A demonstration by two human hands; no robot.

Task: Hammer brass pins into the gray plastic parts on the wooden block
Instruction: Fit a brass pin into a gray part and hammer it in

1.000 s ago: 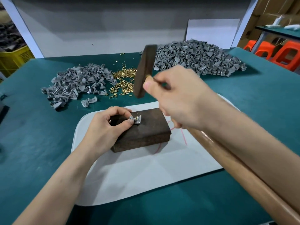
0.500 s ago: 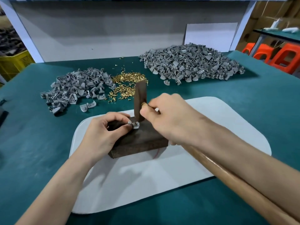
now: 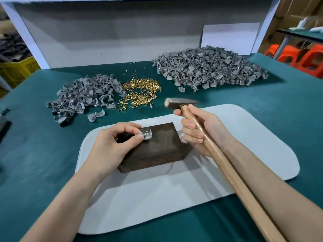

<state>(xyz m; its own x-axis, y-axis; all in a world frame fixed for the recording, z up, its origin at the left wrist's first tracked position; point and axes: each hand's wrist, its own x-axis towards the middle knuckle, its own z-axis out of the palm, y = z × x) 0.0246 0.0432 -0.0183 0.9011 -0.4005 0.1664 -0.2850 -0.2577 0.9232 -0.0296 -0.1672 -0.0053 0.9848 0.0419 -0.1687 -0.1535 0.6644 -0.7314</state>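
Dark rough wooden block (image 3: 157,147); glossy brass pins (image 3: 139,91); matt gray plastic parts (image 3: 209,67).

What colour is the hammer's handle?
The hammer handle is light tan wood, seen best in the head view.

Left hand (image 3: 111,145) pinches gray part (image 3: 148,135) — fingertips (image 3: 139,136), seemingly — right hand (image 3: 204,135) grips hammer (image 3: 234,179).

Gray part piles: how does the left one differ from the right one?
The right pile is clearly larger and heaped higher than the left pile. The left pile lies nearer the person and runs up against the brass pins; the right pile sits farther back, with bare green cloth between it and the pins. Both are loose heaps of similar-looking gray plastic parts.
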